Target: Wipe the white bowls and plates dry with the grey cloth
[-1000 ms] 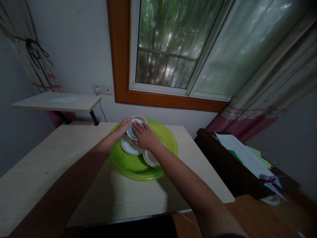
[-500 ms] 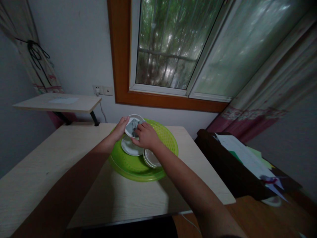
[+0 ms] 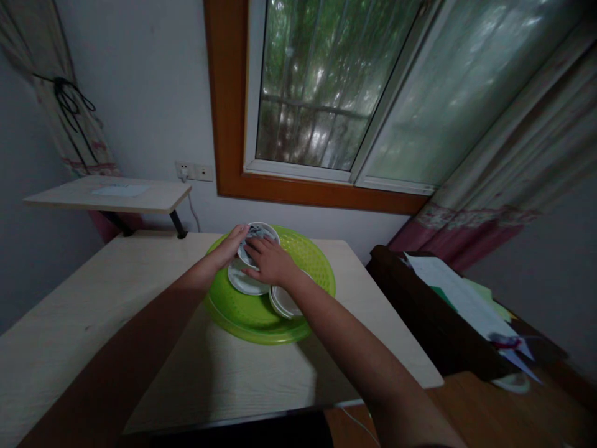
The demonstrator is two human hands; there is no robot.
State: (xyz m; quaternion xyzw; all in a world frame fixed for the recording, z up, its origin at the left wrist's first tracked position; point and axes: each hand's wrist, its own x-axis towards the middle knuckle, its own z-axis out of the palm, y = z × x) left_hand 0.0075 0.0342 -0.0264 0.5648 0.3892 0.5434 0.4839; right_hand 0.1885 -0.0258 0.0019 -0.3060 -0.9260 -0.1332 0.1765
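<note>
My left hand (image 3: 228, 244) grips the left rim of a small white dish (image 3: 277, 233), which is tilted toward me above a round green plastic basket (image 3: 259, 330). A grey cloth (image 3: 254, 231) lies bunched inside the dish. My right hand (image 3: 271, 261) presses on that cloth with its fingers stretched, hiding part of it. Just below, a white plate (image 3: 247, 286) sits in the basket. To its right is a small stack of white dishes (image 3: 282, 302), partly covered by my right forearm.
The basket stands on a pale wooden table (image 3: 261, 379). A raised shelf (image 3: 107, 194) with a paper sheet is at the back left. Behind are a wall socket (image 3: 193, 171) and a window. A dark brown piece of furniture (image 3: 410, 311) with papers on it stands right of the table.
My right hand lay flat on the cloth, then bunched it at the dish's right side, and now has its fingers stretched over it again. The dish has tilted and shifted slightly.
</note>
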